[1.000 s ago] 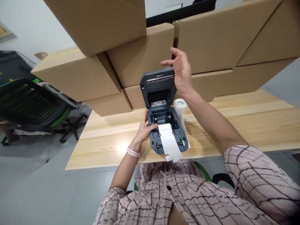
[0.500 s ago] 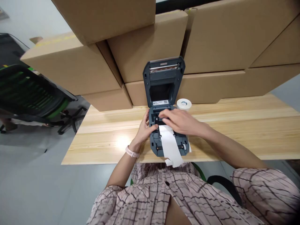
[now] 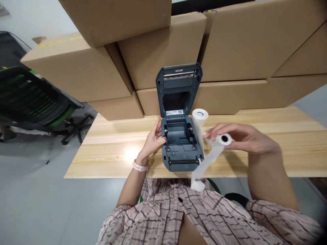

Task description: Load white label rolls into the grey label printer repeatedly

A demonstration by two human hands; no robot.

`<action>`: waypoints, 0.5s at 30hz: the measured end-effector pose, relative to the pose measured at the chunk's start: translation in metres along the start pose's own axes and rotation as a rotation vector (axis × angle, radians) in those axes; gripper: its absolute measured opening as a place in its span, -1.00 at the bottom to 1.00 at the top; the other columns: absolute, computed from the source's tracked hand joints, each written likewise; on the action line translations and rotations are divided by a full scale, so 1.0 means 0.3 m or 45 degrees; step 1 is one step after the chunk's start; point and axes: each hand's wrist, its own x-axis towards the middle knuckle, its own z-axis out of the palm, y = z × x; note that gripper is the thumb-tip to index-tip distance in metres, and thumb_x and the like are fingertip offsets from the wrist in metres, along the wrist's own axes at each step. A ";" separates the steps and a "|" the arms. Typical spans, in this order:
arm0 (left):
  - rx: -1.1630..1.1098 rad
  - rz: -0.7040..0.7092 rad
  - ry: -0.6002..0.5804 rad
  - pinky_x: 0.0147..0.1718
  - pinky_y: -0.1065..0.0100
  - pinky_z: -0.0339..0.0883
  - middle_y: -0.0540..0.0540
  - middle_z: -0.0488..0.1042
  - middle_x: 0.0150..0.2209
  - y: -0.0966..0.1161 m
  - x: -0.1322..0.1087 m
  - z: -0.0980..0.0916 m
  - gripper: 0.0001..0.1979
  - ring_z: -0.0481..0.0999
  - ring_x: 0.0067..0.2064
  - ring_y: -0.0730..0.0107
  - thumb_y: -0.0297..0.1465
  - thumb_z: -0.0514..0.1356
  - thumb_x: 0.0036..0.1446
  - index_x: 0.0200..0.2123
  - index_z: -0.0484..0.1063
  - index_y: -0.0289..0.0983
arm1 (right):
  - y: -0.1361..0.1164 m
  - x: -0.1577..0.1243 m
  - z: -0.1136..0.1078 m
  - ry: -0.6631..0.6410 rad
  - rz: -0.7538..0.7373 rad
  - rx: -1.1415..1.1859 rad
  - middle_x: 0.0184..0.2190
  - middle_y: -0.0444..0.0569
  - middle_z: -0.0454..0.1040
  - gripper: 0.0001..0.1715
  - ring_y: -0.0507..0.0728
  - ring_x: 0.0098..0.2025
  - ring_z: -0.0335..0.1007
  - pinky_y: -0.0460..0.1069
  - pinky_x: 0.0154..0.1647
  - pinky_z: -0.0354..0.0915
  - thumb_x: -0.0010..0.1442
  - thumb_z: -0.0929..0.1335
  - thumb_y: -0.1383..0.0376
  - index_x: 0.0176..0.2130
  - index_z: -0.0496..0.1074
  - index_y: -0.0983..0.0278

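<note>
Printer [image 3: 178, 148]: lid [image 3: 177, 87] raised | left hand [image 3: 152, 140] gripping its side | right hand [image 3: 245, 137] holding small paper roll [image 3: 218, 140]

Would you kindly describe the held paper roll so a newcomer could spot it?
On the wooden table sits an open printer; right of it is the right hand. The paper roll it holds shows a dark core, unlike the blue-ringed standing roll.

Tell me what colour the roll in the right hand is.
The roll is white; the head view shows it.
</note>
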 end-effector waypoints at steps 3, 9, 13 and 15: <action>0.004 -0.004 0.012 0.54 -0.12 0.17 -0.41 0.09 0.61 0.004 0.002 0.006 0.15 0.26 0.58 -0.12 -0.36 0.42 0.05 0.63 -0.05 -0.22 | 0.107 -0.128 -0.046 0.332 0.298 0.016 0.06 0.03 0.71 -0.57 0.35 0.17 0.65 0.32 0.20 0.56 0.20 0.61 0.03 0.06 0.66 -0.06; 0.017 0.005 -0.002 0.54 -0.09 0.19 -0.40 0.14 0.60 0.012 0.005 0.006 0.14 0.26 0.58 -0.11 -0.34 0.43 0.05 0.62 -0.02 -0.21 | 0.316 -0.183 0.009 0.533 0.651 0.272 0.19 0.23 0.66 -0.20 0.40 0.22 0.64 0.31 0.17 0.59 0.02 0.68 -0.08 0.15 0.56 0.11; 0.014 0.004 0.006 0.55 -0.10 0.17 -0.42 0.13 0.59 0.006 0.006 0.000 0.12 0.25 0.58 -0.10 -0.34 0.41 0.06 0.62 -0.02 -0.23 | 0.302 -0.192 -0.057 0.403 0.639 0.290 0.46 0.12 0.43 -0.09 0.40 0.49 0.38 0.38 0.31 0.52 0.11 0.66 0.04 0.35 0.43 -0.05; 0.011 0.004 0.002 0.54 -0.09 0.19 -0.40 0.15 0.59 0.002 0.008 -0.004 0.11 0.28 0.57 -0.08 -0.35 0.41 0.06 0.61 -0.01 -0.19 | 0.288 -0.159 -0.120 0.408 0.588 0.223 0.53 0.04 0.33 -0.13 0.39 0.54 0.29 0.40 0.39 0.46 0.17 0.63 0.07 0.37 0.41 -0.12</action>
